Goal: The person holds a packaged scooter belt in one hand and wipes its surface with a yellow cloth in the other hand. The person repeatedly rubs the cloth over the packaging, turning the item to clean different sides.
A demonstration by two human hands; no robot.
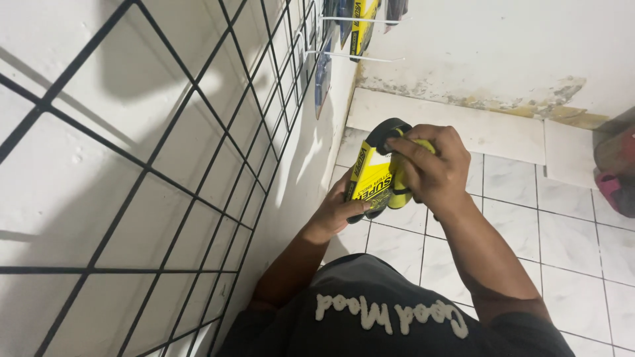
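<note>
Shop: wire display grid (pixel 198 165), hanging packages (pixel 360 23)

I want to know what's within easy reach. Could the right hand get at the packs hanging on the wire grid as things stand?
Probably not right away: the right hand is gripping the yellow pack together with the left hand, and the hanging packs sit farther along the wire grid.

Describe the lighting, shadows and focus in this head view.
Head view: hard light casts dark shadows of the wire grid on the white wall; both hands, left and right, and the yellow pack look sharp; hanging packs at the top edge are small and cropped.
</note>
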